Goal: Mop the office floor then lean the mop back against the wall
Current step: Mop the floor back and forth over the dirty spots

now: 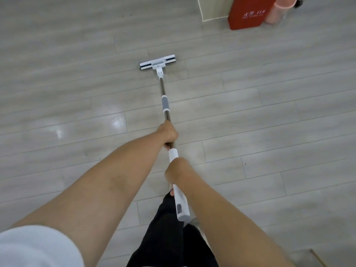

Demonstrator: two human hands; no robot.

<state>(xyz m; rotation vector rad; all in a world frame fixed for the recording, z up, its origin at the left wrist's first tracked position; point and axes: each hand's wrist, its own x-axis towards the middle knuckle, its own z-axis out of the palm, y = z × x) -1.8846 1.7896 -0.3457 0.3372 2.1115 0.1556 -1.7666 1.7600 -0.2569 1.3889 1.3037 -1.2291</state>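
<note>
- Mop (165,104): one, with a long metal pole, a grey sleeve partway down and a white grip section at the near end. It slants from the person down to the floor ahead.
- Mop head (157,62): flat, white with dark ends, lying crosswise on the floor (250,105), well ahead of the person.
- Left hand (169,133): fingers curled round the bare metal pole, just above the white grip section.
- Right hand (174,171): wrapped round the white grip section, close behind the left hand. The grip's end sticks out past it toward the body.
- Floor: pale grey wood-look planks, with glossy light patches to the left of the pole.
- Red box (248,12): upright on the floor at the far right, with white lettering that includes "119". Its top is cut off by the frame, so its contents cannot be told.
- Pink bucket (279,10): stands just beside the red box on its right, partly behind it. Its rim is out of frame, so its contents cannot be told.
- Cream-coloured item (213,8): to the left of the red box; its kind cannot be told.
- Clothing: white sleeve (34,247) on the left arm and black trousers (167,237) below the grip.
</note>
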